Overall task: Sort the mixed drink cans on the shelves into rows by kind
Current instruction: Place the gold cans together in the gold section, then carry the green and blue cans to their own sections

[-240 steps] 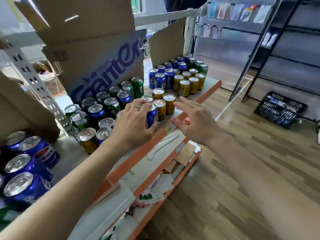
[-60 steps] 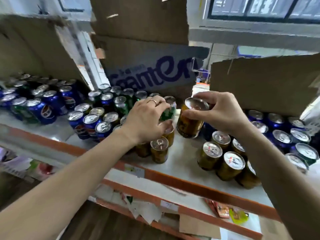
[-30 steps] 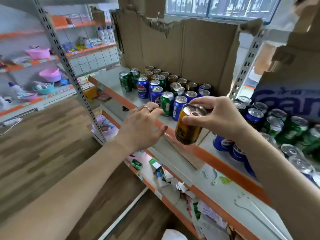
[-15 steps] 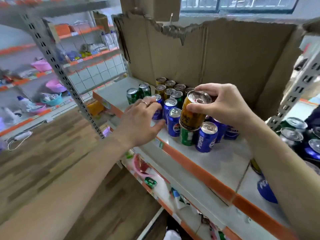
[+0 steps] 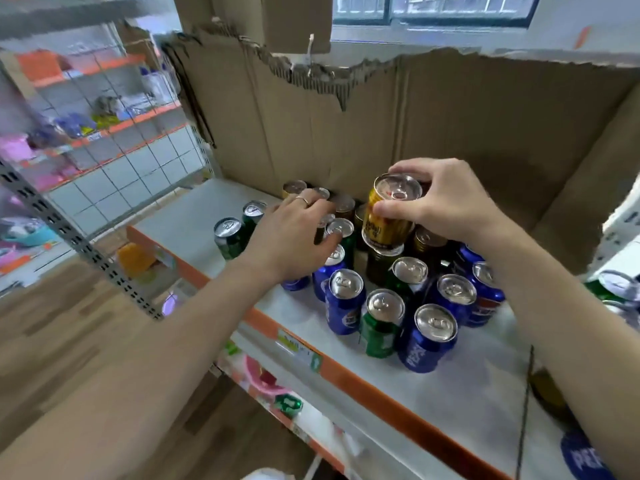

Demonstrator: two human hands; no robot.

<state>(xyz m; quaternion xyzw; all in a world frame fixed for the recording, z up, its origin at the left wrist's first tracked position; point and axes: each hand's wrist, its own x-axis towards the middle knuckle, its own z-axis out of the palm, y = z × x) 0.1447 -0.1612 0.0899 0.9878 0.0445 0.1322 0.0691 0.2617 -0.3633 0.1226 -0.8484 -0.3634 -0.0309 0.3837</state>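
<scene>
- Head view: the gold can [image 5: 388, 220] is pinched at its rim by the thumb and curled fingers of the right hand [image 5: 446, 202]. It is held slightly tilted just above the gold cans [image 5: 424, 242] at the far side of the shelf [image 5: 467, 386].
- Half a second ago it was carried over the near cans. It has since been brought farther in and lower, so a set-down among its own kind is judged to be close.
- The left hand [image 5: 294, 237] is laid over can tops left of the gold can, fingers relaxed and slightly spread; nothing is seen to be gripped by it.
- Blue cans [image 5: 431, 337] and a green can [image 5: 381, 323] are mixed at the near edge, so most of this cluster is judged unsorted.
- The cans are smooth, glossy metal cylinders with silvery pull-tab lids; a slip under a rim-only pinch is possible.
- The shelf board is flat, pale and matt, edged by an orange strip [image 5: 363, 382]. Torn corrugated cardboard [image 5: 450, 126] is stood behind it.
</scene>
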